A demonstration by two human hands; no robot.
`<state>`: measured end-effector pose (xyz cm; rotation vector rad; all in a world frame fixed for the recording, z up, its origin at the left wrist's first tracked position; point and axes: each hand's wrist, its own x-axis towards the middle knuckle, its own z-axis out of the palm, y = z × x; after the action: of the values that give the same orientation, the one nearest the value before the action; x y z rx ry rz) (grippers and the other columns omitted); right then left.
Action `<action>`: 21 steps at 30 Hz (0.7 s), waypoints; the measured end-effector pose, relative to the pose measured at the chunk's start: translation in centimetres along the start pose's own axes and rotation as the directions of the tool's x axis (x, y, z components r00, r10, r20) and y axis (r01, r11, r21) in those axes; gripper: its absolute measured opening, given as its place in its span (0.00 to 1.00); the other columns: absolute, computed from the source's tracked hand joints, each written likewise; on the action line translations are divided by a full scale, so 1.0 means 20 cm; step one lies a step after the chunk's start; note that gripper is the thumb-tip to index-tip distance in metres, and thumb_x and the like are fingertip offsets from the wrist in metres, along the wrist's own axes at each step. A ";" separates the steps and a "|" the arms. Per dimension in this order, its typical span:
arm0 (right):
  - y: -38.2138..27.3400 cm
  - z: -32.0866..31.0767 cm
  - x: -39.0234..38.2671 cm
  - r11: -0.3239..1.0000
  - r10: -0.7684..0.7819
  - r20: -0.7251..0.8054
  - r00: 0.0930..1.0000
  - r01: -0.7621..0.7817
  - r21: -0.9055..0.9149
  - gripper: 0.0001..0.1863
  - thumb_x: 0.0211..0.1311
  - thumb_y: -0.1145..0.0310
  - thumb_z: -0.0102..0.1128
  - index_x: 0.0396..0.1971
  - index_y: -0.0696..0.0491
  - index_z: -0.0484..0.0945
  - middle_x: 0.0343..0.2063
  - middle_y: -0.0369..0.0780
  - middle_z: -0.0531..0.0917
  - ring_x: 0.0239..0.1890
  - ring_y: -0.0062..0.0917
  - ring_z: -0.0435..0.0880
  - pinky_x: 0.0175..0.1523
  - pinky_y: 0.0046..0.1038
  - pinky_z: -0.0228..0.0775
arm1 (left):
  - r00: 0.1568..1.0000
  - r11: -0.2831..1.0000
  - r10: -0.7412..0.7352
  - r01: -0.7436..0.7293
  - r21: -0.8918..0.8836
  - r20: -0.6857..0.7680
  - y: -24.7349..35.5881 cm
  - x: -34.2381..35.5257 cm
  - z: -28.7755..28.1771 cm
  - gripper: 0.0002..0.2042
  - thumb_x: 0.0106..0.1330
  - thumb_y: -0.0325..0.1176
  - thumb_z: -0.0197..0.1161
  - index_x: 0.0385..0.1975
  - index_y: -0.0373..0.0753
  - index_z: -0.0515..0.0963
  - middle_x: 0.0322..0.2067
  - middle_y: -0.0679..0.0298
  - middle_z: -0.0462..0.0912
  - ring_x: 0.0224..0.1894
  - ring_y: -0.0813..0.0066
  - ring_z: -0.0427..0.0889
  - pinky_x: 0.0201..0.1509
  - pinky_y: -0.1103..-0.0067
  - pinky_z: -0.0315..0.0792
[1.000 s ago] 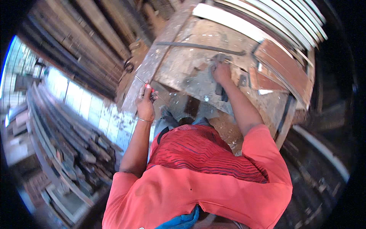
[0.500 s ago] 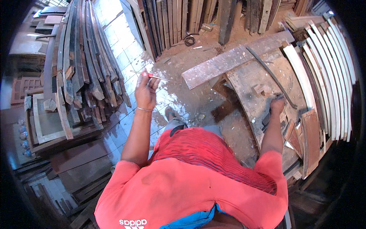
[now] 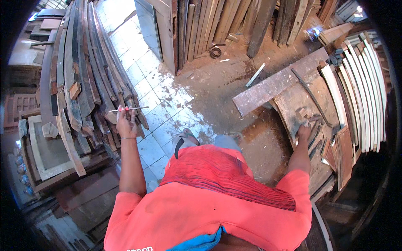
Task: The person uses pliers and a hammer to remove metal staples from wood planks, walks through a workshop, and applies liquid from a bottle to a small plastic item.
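Observation:
My left hand [image 3: 127, 126] is raised out to the left, its fingers closed on a thin rod-like tool [image 3: 140, 108] with a red part at the grip. The rod lies nearly level across the fingertips; its exact kind is too small to tell. On the right, my right hand [image 3: 304, 132] reaches down to a worn wooden workbench [image 3: 290, 105]. Its fingers are bent around something among small dark pieces, and what they hold is hard to make out. A small wood block [image 3: 304, 112] lies just beyond them. Farther back on the bench rests a dark curved strip [image 3: 310, 97].
A thick plank [image 3: 278, 82] lies along the bench's far edge. Long boards [image 3: 86, 62] are stacked at the left, ends toward me. White-edged strips [image 3: 364, 92] stand at the right. Upright timbers [image 3: 217, 25] and a coiled strip [image 3: 215, 52] are ahead on the dirty tiled floor [image 3: 144, 79].
My left hand has moved left and nearer with the thin tool still in it. My right hand has shifted slightly nearer over the bench. The whole view has turned a little.

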<state>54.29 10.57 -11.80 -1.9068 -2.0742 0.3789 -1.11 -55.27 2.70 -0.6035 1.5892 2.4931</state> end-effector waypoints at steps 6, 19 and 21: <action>0.08 0.09 0.17 0.974 -0.194 -0.518 0.833 0.103 -0.199 0.28 0.67 0.54 0.53 0.51 0.67 0.78 0.46 0.59 0.85 0.50 0.52 0.85 0.59 0.45 0.74 | 0.983 0.994 0.095 -0.103 -0.046 -0.158 0.04 -0.12 -0.15 0.18 0.75 0.33 0.60 0.62 0.41 0.71 0.48 0.64 0.83 0.51 0.69 0.83 0.57 0.73 0.78; -0.15 -0.16 0.46 0.845 0.464 -0.218 0.859 -0.354 0.401 0.30 0.64 0.60 0.63 0.59 0.63 0.67 0.55 0.54 0.80 0.56 0.46 0.81 0.61 0.42 0.72 | 0.994 0.994 -0.016 0.004 -0.111 -0.110 -0.51 -0.59 0.46 0.17 0.75 0.38 0.61 0.59 0.40 0.76 0.44 0.65 0.83 0.41 0.73 0.82 0.45 0.76 0.77; -0.42 -0.26 0.34 0.888 0.160 -0.294 0.942 -0.007 0.460 0.23 0.66 0.68 0.62 0.57 0.63 0.71 0.51 0.49 0.82 0.50 0.35 0.84 0.54 0.34 0.77 | 0.997 0.999 0.003 -0.005 -0.032 -0.082 -0.56 -0.61 0.64 0.19 0.75 0.38 0.60 0.62 0.39 0.74 0.42 0.65 0.82 0.37 0.76 0.80 0.41 0.80 0.76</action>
<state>48.01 16.55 -3.52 -1.6464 -1.5291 0.4831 10.10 -37.59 2.83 -0.7163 1.5812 2.5327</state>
